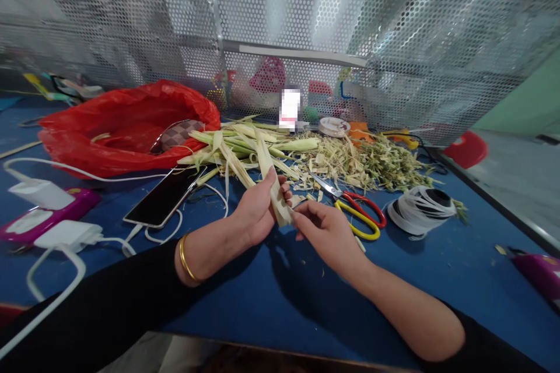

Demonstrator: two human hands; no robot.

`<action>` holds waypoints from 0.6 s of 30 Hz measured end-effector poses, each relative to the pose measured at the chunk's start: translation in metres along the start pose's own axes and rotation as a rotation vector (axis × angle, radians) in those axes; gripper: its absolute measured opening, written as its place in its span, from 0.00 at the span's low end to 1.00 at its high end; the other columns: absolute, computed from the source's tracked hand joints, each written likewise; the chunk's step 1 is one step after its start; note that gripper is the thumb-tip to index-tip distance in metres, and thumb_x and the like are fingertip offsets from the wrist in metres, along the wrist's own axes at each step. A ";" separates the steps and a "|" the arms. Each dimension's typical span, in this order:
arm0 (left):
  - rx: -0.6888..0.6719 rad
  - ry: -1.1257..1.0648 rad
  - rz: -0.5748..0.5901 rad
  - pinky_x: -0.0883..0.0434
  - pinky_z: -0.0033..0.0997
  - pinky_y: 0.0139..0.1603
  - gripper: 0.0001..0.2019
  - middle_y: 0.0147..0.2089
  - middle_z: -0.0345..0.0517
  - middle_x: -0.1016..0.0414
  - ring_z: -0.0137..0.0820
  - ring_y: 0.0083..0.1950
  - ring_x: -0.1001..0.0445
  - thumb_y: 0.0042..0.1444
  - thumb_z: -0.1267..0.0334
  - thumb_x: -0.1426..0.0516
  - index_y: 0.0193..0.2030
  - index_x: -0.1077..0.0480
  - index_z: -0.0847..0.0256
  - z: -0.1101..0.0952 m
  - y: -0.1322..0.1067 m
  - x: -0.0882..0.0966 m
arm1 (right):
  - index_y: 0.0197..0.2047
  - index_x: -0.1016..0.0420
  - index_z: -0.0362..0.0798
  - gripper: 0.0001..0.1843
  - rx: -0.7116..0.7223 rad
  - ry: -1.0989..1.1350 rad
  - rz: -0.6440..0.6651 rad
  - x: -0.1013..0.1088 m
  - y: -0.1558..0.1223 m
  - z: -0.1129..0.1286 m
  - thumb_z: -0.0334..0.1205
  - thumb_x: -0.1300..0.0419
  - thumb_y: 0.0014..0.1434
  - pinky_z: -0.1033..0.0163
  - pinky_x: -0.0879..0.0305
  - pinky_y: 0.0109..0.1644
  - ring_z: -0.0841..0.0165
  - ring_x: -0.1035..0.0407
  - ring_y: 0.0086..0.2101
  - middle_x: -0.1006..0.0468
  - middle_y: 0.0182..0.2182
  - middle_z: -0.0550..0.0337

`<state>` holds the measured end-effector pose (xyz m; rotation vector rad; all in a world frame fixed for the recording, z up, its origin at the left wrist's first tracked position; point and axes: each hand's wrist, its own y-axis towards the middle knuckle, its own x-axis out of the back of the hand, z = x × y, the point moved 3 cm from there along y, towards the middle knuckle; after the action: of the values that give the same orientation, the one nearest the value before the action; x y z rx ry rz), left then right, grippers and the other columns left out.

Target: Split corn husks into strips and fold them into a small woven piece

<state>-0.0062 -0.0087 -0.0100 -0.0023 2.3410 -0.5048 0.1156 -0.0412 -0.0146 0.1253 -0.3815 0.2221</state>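
A pale, flat strip of plant leaf [265,154], much like a corn husk, stands tilted between my hands. My left hand [258,204] is wrapped round its middle, thumb on top. At the lower end, the fingertips of my right hand [326,233] pinch the edge of the strip. Behind my hands lies a bundle of green and pale yellow husks and stalks [236,148]. Scissors with one red and one yellow handle [361,218] rest just beyond my right hand, blades pointing away to the left.
A red plastic bag [96,154] holds a checkered pouch [179,135]. Nearer lie a phone [164,198], white cables and chargers [70,235]. Plant scraps [332,157] and a spool of white ribbon [420,210] are on the right. A perforated metal panel [284,11] closes the back of the blue table [289,303].
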 end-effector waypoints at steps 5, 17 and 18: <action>-0.078 -0.001 -0.019 0.34 0.25 0.26 0.13 0.25 0.40 0.36 0.25 0.24 0.35 0.61 0.55 0.50 0.32 0.36 0.63 -0.001 0.001 0.002 | 0.24 0.31 0.45 0.10 -0.335 0.480 0.075 -0.006 0.001 -0.007 0.43 0.39 0.49 0.68 0.40 0.23 0.75 0.37 0.17 0.31 0.17 0.65; -0.086 0.153 -0.011 0.34 0.25 0.26 0.12 0.25 0.41 0.33 0.25 0.25 0.33 0.49 0.59 0.37 0.27 0.34 0.65 0.008 0.000 0.004 | 0.21 0.35 0.46 0.13 -0.238 0.348 0.004 -0.010 0.001 -0.011 0.43 0.39 0.50 0.68 0.44 0.22 0.77 0.41 0.16 0.35 0.15 0.68; -0.089 0.157 -0.017 0.33 0.25 0.27 0.12 0.25 0.41 0.33 0.24 0.25 0.33 0.50 0.60 0.38 0.27 0.34 0.65 0.009 0.000 0.004 | 0.21 0.35 0.47 0.12 -0.204 0.281 0.003 -0.010 0.001 -0.012 0.43 0.40 0.50 0.68 0.44 0.22 0.77 0.41 0.16 0.35 0.15 0.68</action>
<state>-0.0035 -0.0126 -0.0187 -0.0250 2.5175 -0.4219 0.1100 -0.0403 -0.0293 -0.1071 -0.1226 0.1996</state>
